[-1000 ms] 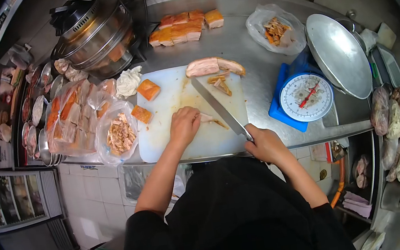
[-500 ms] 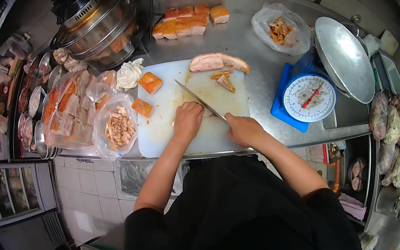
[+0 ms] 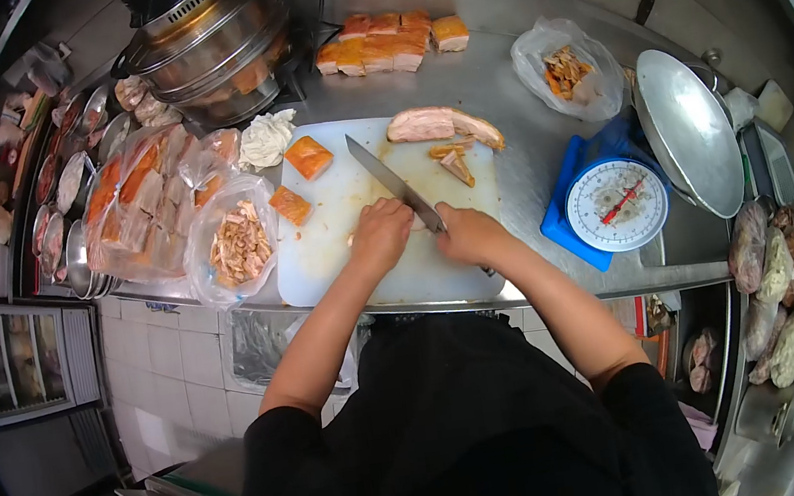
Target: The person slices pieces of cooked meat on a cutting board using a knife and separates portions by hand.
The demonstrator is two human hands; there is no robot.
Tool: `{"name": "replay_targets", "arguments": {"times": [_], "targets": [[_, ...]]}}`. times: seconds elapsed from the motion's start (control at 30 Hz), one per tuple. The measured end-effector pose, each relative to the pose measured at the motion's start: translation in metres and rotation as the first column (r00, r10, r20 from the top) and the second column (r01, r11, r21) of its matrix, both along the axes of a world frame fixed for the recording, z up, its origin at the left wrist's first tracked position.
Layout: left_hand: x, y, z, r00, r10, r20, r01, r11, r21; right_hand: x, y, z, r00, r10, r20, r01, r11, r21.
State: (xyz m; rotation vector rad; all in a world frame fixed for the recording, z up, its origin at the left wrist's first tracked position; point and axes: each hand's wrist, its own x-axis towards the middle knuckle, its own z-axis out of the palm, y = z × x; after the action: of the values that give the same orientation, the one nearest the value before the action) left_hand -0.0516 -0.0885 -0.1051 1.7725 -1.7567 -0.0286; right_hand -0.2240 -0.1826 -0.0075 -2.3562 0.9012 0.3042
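Note:
My right hand [image 3: 472, 236] grips a knife [image 3: 392, 180] by its handle, the long blade slanting up and left over the white cutting board [image 3: 331, 277]. Beside the blade, the curled fingers of my left hand [image 3: 383, 235] press on a small pale piece of meat, mostly hidden beneath them. Farther back on the board lie a slab of roast pork [image 3: 426, 125] and some cut strips [image 3: 453, 162]. Two browned squares of pork, one farther back [image 3: 308, 157] and one nearer [image 3: 290, 205], rest along the board's left side.
On the left are a bag of chopped meat [image 3: 241, 246], a bag of pork slabs [image 3: 144, 196] and a crumpled white cloth [image 3: 266, 140]. A blue scale [image 3: 616, 203] with a metal pan [image 3: 689, 134] stands right. Pork blocks [image 3: 381, 46] and another meat bag [image 3: 570, 71] sit behind.
The knife has turned so more of its blade's flat side shows, and my right hand has come closer to my left. The whole view has shifted slightly.

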Motion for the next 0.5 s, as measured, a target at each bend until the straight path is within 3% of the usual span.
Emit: {"name": "replay_targets", "arguments": {"times": [0.1, 0.17, 0.2, 0.27, 0.43, 0.5], "targets": [[0.001, 0.002, -0.002, 1.000, -0.011, -0.002, 0.011, 1.000, 0.013, 0.007, -0.013, 0.025, 0.999, 0.032, -0.031, -0.030, 0.999, 0.045], [0.001, 0.002, -0.004, 1.000, 0.001, -0.020, 0.000, 1.000, 0.027, 0.008, -0.005, 0.064, 0.981, -0.022, -0.193, 0.067, 0.971, 0.228], [0.000, 0.003, -0.004, 0.999, 0.002, -0.036, -0.001, 1.000, 0.013, 0.006, 0.000, 0.044, 0.981, -0.018, -0.195, 0.064, 0.971, 0.231], [0.001, 0.004, -0.004, 0.999, 0.002, -0.052, -0.003, 1.000, -0.004, -0.003, 0.009, -0.006, 1.000, 0.025, 0.011, -0.025, 0.999, -0.028], [0.006, 0.004, -0.005, 0.998, -0.045, -0.035, 0.046, 0.998, 0.036, 0.012, -0.011, 0.024, 0.999, -0.036, -0.016, 0.039, 0.985, 0.165], [0.004, 0.005, -0.003, 0.999, -0.001, -0.046, 0.002, 0.999, 0.033, 0.012, -0.009, 0.051, 0.992, -0.032, -0.124, 0.058, 0.976, 0.209]]}}
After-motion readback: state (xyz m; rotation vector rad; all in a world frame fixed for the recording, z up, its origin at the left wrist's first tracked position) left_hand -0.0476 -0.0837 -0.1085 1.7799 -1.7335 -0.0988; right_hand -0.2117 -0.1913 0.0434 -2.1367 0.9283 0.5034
